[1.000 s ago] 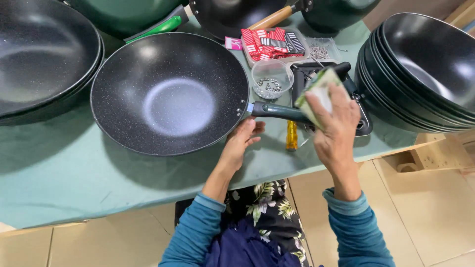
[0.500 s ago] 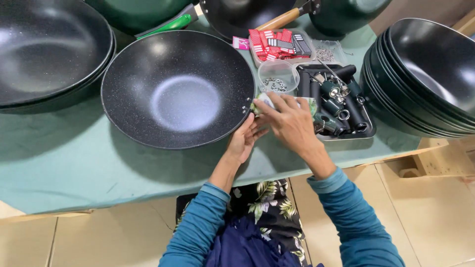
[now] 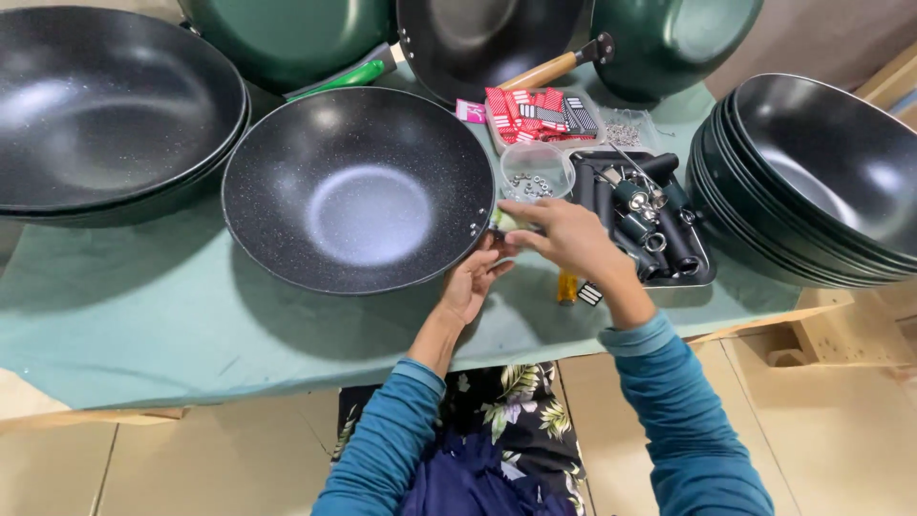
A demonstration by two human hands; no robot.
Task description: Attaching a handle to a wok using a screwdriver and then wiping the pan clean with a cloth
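A black speckled wok (image 3: 358, 191) sits on the green cloth in the middle. My left hand (image 3: 473, 282) reaches up from below and grips the wok's right rim with its fingertips. My right hand (image 3: 565, 234) comes in from the right, its fingers pinched on a small pale piece (image 3: 503, 221) right at that same spot on the rim. The two hands nearly touch there. What lies under my right palm is hidden.
Beside my right hand are a metal tray (image 3: 702, 272) of black handles and fittings, a clear cup of small metal parts (image 3: 537, 174), a box of red packets (image 3: 535, 110) and a yellow-handled screwdriver (image 3: 567, 287). Stacked black woks stand right (image 3: 821, 182) and left (image 3: 105, 105); green pans (image 3: 287, 33) are behind.
My right hand has moved left from over the tray to the wok's rim, carrying the pale piece. The dark handle that stuck out of the wok a second ago is no longer visible.
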